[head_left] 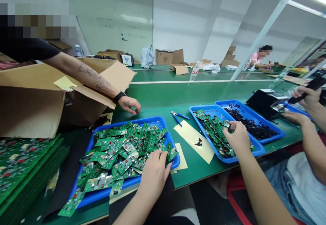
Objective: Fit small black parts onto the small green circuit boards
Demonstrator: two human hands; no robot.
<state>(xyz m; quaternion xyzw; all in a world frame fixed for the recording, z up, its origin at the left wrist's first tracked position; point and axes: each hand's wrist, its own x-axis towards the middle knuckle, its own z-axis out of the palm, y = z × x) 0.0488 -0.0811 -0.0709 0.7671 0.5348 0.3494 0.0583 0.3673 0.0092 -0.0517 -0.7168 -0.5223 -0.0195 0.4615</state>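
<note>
My left hand (156,167) rests over the near right corner of a blue tray (175,162) heaped with small green circuit boards (126,146). Its thumb stands apart from the bent fingers, which touch the boards; no board is plainly gripped. At a second blue tray (258,150), my right hand (238,138) pinches a small circuit board (226,123) between thumb and fingers. A black bit shows at those fingertips, partly hidden. More circuit boards (212,130) lie beneath that hand.
Blue-handled pliers (178,118) and yellow paper (189,133) with black bits (198,142) lie between the trays. Stacked board panels (28,163) and a cardboard box (30,106) stand left. A co-worker's hand (130,104) reaches over; another person's hands (299,116) work beyond a tray of black parts (278,133).
</note>
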